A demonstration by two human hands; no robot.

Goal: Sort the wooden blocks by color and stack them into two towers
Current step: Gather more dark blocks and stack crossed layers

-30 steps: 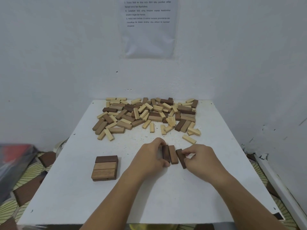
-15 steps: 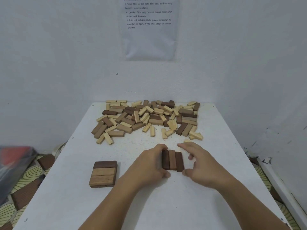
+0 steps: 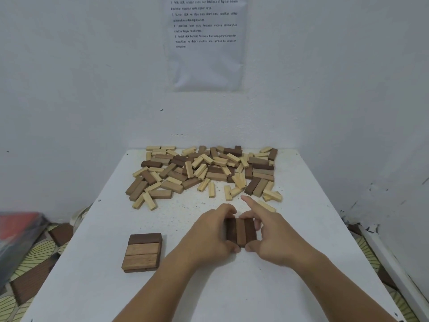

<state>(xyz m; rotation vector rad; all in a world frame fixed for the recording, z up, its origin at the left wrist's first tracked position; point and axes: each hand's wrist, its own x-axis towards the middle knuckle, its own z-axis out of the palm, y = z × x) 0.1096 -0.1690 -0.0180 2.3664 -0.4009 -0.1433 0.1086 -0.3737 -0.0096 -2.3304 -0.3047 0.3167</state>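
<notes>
Three dark brown blocks point(image 3: 241, 231) lie side by side as one row on the white table point(image 3: 232, 287). My left hand point(image 3: 209, 233) grips the row from its left side, fingers curled over the far end and thumb at the near end. My right hand point(image 3: 269, 235) holds the row's right side with thumb and curled fingers, its index finger pointing up and away. A low stack of brown blocks point(image 3: 142, 252) sits at the left, two layers high. A loose pile of pale and brown blocks point(image 3: 204, 170) covers the far part of the table.
White walls close in behind and on the right, with a printed sheet point(image 3: 205, 43) taped up above the pile. A single pale block point(image 3: 267, 206) lies just beyond my right hand. Patterned floor and a red-and-grey object point(image 3: 18, 231) show at the left.
My right hand pushed the third dark block against the other two, closing the gap. Both hands now squeeze the row together, and the right index finger has lifted.
</notes>
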